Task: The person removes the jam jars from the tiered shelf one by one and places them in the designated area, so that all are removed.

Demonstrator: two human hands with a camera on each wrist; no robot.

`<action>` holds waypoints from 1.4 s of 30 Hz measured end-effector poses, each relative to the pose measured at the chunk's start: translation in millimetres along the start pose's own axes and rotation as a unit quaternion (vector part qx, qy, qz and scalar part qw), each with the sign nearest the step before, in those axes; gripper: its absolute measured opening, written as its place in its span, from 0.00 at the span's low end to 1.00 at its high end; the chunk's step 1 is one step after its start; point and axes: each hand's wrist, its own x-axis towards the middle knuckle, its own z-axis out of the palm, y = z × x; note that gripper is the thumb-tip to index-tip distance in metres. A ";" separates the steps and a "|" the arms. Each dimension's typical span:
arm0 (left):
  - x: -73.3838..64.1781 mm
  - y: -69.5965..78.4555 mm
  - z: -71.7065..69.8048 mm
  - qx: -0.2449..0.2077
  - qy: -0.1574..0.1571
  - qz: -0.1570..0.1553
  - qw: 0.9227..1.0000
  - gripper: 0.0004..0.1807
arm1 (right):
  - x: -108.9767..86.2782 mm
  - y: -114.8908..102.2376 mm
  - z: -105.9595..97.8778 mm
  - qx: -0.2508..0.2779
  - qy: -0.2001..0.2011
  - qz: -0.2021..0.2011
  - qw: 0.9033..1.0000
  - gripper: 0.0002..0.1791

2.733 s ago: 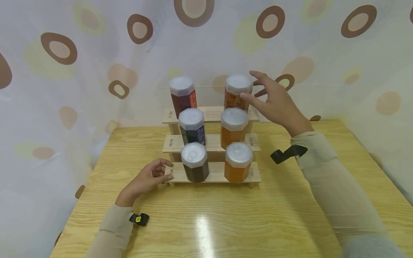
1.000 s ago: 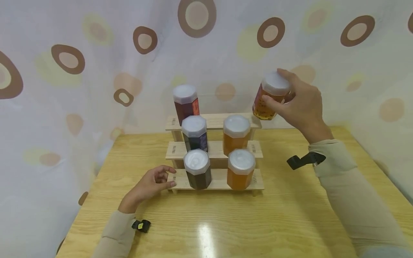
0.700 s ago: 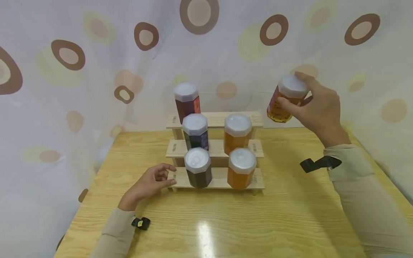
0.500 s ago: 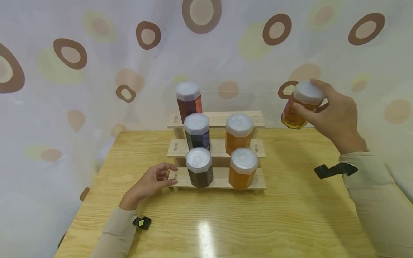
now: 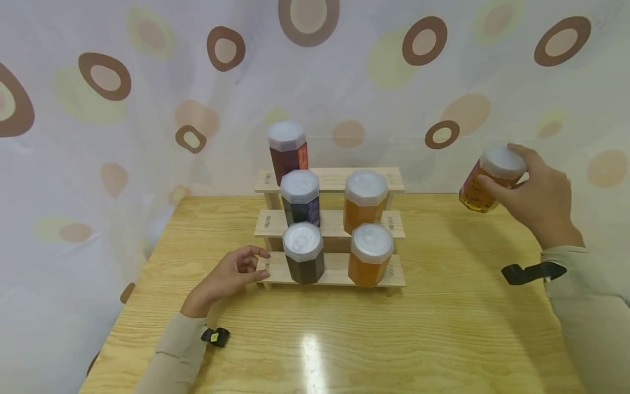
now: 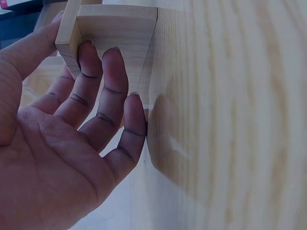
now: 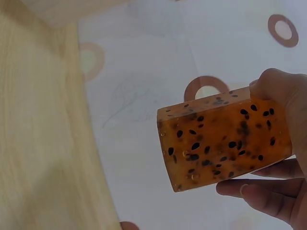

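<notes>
My right hand (image 5: 543,197) grips a jar (image 5: 492,178) with a white lid, off to the right of the three-step wooden rack (image 5: 337,266). The jar is tilted and held in the air; the right wrist view shows its amber filling (image 7: 220,143) dotted with black seeds. On the other side, my left hand (image 5: 228,278) holds the left end of the rack's lowest step, thumb at the front and forefinger at the back. Up close in the left wrist view, the other fingers (image 6: 112,79) curl beside the step's support.
Dark-filled jars stand at left on the steps: one on top (image 5: 287,150), one in the middle (image 5: 301,200), one on the bottom (image 5: 303,254). Orange jars stand on the middle (image 5: 365,202) and bottom (image 5: 370,256) steps at right. A patterned curtain (image 5: 344,82) hangs behind the table (image 5: 369,339).
My right hand took the seeded jar from the top step's right side, lifted it, and carried it right, then somewhat lower. The left hand stays at the rack's lower left end.
</notes>
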 end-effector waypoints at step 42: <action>-0.4 -2.4 -0.5 0.005 -0.004 -0.001 1.000 0.20 | -45.0 69.1 44.7 0.028 -0.074 0.039 0.996 0.44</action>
